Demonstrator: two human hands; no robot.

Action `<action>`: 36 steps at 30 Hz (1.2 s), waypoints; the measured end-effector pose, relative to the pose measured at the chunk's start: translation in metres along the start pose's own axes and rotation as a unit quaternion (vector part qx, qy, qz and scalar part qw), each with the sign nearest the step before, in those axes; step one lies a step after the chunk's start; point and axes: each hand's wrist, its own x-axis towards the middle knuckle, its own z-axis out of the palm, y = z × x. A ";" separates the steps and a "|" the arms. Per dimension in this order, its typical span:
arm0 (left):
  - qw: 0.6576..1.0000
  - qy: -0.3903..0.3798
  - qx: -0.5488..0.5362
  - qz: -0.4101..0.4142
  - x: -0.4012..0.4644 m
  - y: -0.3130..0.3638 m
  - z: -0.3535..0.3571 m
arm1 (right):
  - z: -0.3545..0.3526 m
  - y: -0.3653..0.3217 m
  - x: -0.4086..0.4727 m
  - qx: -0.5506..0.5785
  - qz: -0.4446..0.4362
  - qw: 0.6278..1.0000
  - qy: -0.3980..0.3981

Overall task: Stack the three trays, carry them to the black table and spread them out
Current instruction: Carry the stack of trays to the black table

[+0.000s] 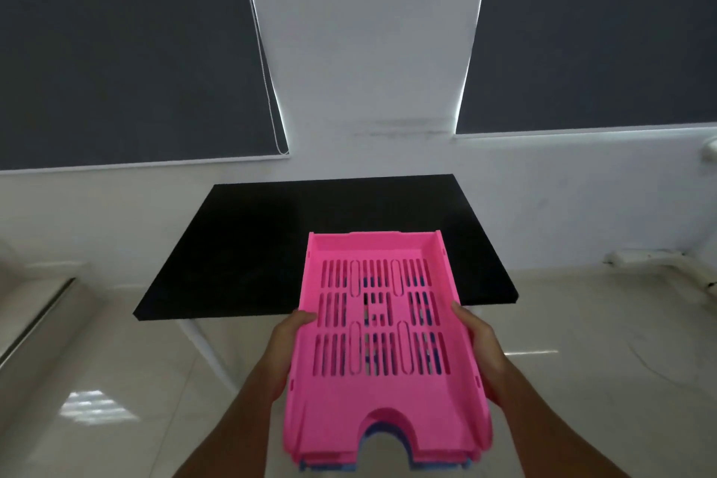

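Observation:
A stack of slotted plastic trays [382,396] is held up in front of me, a pink one on top. Blue edges of a lower tray [382,438] show in the front notch and along the bottom rim. My left hand [289,341] grips the stack's left side and my right hand [481,349] grips its right side. The far end of the stack hangs over the near edge of the black table [271,244], above its right half. How many trays lie under the pink one cannot be made out.
The black table stands against a white wall under two dark roller blinds [128,47]. A white table leg [207,345] slants down over the glossy tiled floor [116,380]. A white pipe or bracket [659,260] runs along the wall base at right.

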 end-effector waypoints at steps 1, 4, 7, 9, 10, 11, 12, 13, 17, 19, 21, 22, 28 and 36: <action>1.000 0.004 -0.001 -0.002 0.015 0.007 -0.002 | 0.002 -0.006 0.017 0.003 0.003 1.000 0.006; 1.000 0.020 -0.019 -0.013 0.056 0.023 -0.011 | 0.007 -0.019 0.064 0.002 0.014 1.000 0.016; 0.999 0.032 -0.029 -0.032 0.099 0.038 -0.024 | 0.014 -0.031 0.111 0.003 0.028 0.999 0.020; 0.998 0.039 -0.025 -0.034 0.130 0.047 -0.034 | 0.020 -0.036 0.145 0.001 0.036 0.999 0.028; 0.998 0.042 -0.025 -0.035 0.147 0.051 -0.040 | 0.022 -0.037 0.163 0.000 0.037 0.999 0.033; 0.998 0.044 -0.027 -0.037 0.166 0.055 -0.047 | 0.023 -0.039 0.180 -0.003 0.036 0.999 0.040; 0.998 0.045 -0.032 -0.041 0.184 0.060 -0.054 | 0.025 -0.041 0.199 -0.006 0.033 0.998 0.048; 0.997 0.043 -0.039 -0.047 0.201 0.065 -0.060 | 0.026 -0.044 0.217 -0.012 0.032 0.998 0.057; 0.997 0.040 -0.039 -0.055 0.263 0.090 -0.081 | 0.039 -0.058 0.281 -0.012 0.062 0.995 0.075; 0.997 0.040 -0.033 -0.061 0.290 0.100 -0.091 | 0.042 -0.063 0.308 -0.009 0.055 0.996 0.073; 0.997 0.033 -0.029 -0.068 0.313 0.109 -0.099 | 0.045 -0.068 0.332 -0.017 0.051 0.996 0.078; 0.997 0.027 -0.027 -0.069 0.323 0.113 -0.102 | 0.046 -0.071 0.343 -0.018 0.053 0.995 0.084; 0.997 0.009 -0.018 -0.074 0.374 0.129 -0.110 | 0.048 -0.090 0.396 -0.014 0.066 0.994 0.090; 0.991 0.094 0.099 -0.008 0.410 0.156 -0.105 | 0.055 -0.123 0.436 -0.187 0.026 0.970 0.154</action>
